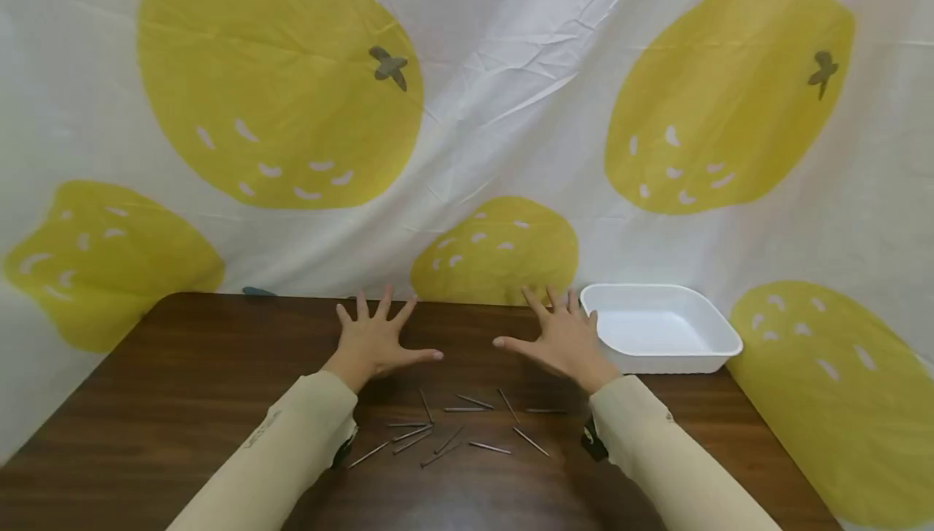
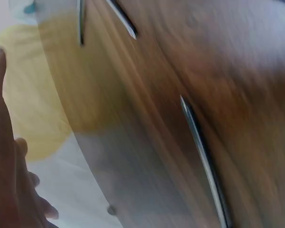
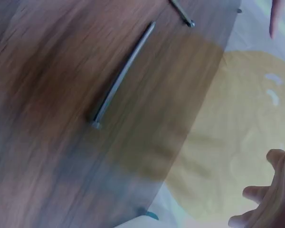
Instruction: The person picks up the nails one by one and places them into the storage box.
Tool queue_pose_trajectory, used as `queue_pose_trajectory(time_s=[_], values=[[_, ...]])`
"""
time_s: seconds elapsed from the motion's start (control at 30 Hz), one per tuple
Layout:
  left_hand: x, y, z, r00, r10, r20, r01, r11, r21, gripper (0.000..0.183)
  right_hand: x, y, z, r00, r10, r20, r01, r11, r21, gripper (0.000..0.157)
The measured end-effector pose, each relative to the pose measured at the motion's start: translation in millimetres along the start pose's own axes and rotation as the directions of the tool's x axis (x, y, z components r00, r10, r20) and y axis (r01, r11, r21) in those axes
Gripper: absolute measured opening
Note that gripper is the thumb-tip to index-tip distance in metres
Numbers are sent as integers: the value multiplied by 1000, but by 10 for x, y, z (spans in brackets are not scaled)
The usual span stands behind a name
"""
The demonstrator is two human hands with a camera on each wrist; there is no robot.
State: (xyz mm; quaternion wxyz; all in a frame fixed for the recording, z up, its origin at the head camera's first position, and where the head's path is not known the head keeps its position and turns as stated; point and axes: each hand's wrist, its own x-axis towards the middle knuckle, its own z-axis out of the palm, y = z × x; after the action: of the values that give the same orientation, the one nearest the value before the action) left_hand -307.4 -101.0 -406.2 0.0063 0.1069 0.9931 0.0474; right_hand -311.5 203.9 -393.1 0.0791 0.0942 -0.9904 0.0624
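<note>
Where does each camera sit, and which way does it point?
Head: on the person's head, facing forward and down over table, nails and white tray; left hand, right hand and sleeves show.
Left wrist: on that wrist, facing nails; left hand partly shows.
Right wrist: on that wrist, facing nails too; right hand partly shows.
Both wrist views share the table and lemon-print cloth.

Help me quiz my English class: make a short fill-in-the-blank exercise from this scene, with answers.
1. The table under the scattered nails is ____ in colour.
2. In the head view, the white tray stands to the ____ of the right hand.
3. With its fingers spread, the left hand holds ____.
4. The big lemons printed on the cloth are ____ in colour.

Missing words: brown; right; nothing; yellow.
</note>
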Motion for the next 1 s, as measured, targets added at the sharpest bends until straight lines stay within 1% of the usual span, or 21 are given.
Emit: queue_pose_trajectory(time_s=[0.1,0.23,0.33,0.5,0.57,0.67,0.77,0.83,0.9,1.0], values=[[13,137,30,1000,24,13,-24,999,-24,103,-107,162,-67,1000,23,-10,-22,999,26,108],[9,349,16,998,54,39,-51,996,-70,93,-229,393,-148,998,53,-18,-51,997,62,105],[1,527,-7,995,79,56,-74,993,-91,86,-293,563,-184,996,58,-61,-53,996,72,100],[11,836,-4,988,144,57,-136,983,-125,83,-370,819,-223,986,32,-166,-24,999,48,83],[16,958,13,984,169,54,-159,976,-146,83,-411,906,-241,980,52,-193,-39,997,68,79],[28,1111,36,981,191,38,-181,965,-192,82,-443,999,-267,965,129,-228,-99,986,137,76],[64,1263,76,979,202,14,-191,944,-270,80,-476,1090,-295,940,212,-267,-159,965,207,71],[92,1370,90,979,204,2,-191,922,-337,79,-495,1162,-310,924,243,-296,-178,957,229,64],[118,1478,103,980,199,-1,-182,893,-412,78,-514,1241,-314,911,250,-329,-171,953,250,57],[152,1630,96,984,180,-13,-161,840,-518,76,-541,1358,-286,875,257,-410,-138,945,297,44]])
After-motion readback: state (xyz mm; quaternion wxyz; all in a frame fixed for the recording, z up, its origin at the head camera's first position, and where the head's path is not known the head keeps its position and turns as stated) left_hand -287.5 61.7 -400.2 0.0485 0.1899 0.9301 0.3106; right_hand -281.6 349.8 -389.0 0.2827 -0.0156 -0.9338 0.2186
